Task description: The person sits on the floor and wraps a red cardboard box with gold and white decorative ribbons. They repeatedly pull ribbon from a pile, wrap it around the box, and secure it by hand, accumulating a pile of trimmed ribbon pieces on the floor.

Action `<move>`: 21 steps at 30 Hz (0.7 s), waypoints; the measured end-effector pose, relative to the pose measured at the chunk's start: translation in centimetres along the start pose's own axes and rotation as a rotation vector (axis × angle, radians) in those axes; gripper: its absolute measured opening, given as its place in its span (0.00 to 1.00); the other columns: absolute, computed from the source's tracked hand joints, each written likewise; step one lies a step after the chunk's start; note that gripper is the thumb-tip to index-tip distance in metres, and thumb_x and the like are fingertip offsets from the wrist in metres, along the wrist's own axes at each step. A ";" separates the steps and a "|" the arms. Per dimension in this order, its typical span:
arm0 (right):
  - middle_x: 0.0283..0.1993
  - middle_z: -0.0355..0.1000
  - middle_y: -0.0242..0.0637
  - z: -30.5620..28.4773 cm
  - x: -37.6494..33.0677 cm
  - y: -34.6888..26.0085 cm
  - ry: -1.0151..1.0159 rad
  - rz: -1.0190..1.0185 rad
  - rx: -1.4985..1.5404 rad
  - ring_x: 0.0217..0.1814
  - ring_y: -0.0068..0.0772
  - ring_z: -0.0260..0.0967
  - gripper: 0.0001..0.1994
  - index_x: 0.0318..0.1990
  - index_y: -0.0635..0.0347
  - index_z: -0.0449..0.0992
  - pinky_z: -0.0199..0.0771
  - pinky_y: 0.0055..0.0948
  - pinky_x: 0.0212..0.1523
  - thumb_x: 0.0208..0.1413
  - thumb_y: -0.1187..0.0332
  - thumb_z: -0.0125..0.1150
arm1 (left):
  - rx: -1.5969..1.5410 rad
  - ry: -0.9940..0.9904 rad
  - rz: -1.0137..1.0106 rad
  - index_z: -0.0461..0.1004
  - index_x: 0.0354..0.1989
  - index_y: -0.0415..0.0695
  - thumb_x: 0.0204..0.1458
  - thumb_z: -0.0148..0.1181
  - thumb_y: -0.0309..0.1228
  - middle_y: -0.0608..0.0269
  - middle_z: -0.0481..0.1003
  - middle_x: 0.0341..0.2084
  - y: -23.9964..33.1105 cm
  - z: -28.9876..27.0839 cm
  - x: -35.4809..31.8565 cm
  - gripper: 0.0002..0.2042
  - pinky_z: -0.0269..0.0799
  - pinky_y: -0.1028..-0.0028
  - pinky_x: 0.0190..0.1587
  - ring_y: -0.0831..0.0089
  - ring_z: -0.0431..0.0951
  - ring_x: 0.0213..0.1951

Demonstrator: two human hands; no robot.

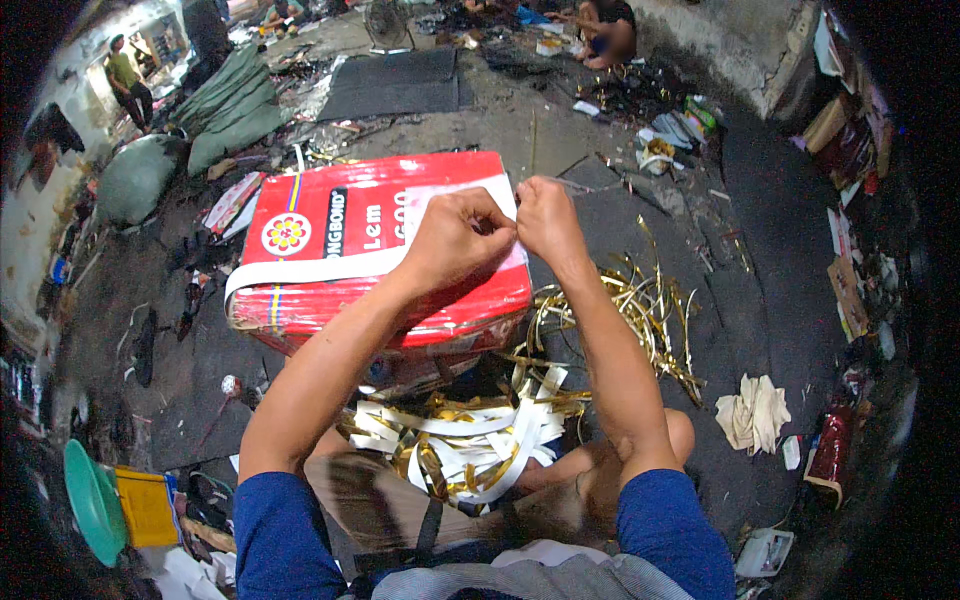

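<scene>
A red carton (pixel 330 310) wrapped in shiny film stands in front of me, with a flower emblem and lettering on its top. A long white strip (pixel 320 270) lies across it and runs under my left wrist. Over the carton's right edge my left hand (pixel 460 235) is closed in a pinch. Right beside it, almost touching, my right hand (pixel 550 220) is curled with the thumb side up. Whatever sits between the fingertips is too small or hidden to name. In my lap rests a pile of white and gold strips (pixel 470 445).
Right of the carton lies a tangle of gold strips (pixel 650 320). A crumpled cream cloth (pixel 752 413) is on the dark floor at right. A green basin (pixel 92 500) stands at lower left. Green sacks (pixel 140 178), a fan (pixel 388 22) and other people (pixel 605 30) are farther off.
</scene>
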State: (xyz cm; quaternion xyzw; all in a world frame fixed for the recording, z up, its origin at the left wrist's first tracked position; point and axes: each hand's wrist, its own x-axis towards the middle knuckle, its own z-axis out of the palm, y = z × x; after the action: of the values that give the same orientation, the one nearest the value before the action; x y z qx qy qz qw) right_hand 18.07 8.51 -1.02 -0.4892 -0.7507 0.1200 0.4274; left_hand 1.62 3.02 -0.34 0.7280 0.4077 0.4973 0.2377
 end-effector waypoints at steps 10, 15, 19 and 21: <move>0.33 0.77 0.58 6.6 -5.7 7.5 0.090 0.267 0.310 0.39 0.62 0.76 0.13 0.34 0.69 0.77 0.73 0.49 0.42 0.64 0.69 0.49 | 0.033 -0.028 -0.090 0.80 0.27 0.37 0.51 0.68 0.22 0.65 0.80 0.25 0.7 0.2 0.2 0.04 0.73 0.79 0.31 0.82 0.78 0.29; 0.32 0.74 0.53 12.1 -11.7 15.9 0.036 0.332 0.167 0.36 0.49 0.73 0.16 0.36 0.69 0.75 0.71 0.43 0.41 0.67 0.63 0.48 | -0.029 -0.045 -0.158 0.81 0.27 0.37 0.50 0.68 0.23 0.64 0.80 0.26 0.5 0.1 0.7 0.04 0.73 0.78 0.32 0.81 0.78 0.29; 0.32 0.73 0.55 16.4 -16.9 19.3 -0.010 0.630 0.317 0.36 0.50 0.72 0.15 0.34 0.70 0.75 0.69 0.43 0.39 0.64 0.65 0.49 | -0.024 -0.031 -0.152 0.82 0.28 0.36 0.48 0.70 0.25 0.62 0.80 0.26 0.5 -0.2 0.2 0.04 0.74 0.76 0.34 0.78 0.79 0.30; 0.32 0.74 0.57 19.2 -19.7 25.5 0.104 0.799 0.485 0.35 0.55 0.73 0.14 0.34 0.71 0.75 0.69 0.46 0.37 0.62 0.66 0.51 | -0.043 -0.043 -0.148 0.82 0.28 0.36 0.48 0.70 0.25 0.62 0.80 0.26 1.0 1.1 1.3 0.04 0.74 0.76 0.33 0.78 0.79 0.30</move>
State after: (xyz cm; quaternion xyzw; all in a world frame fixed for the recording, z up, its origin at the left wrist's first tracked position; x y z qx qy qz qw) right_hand 22.69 9.13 -38.27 -0.6314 -0.4315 0.4224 0.4866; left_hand 3.16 3.59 0.68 0.7012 0.4442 0.4713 0.2981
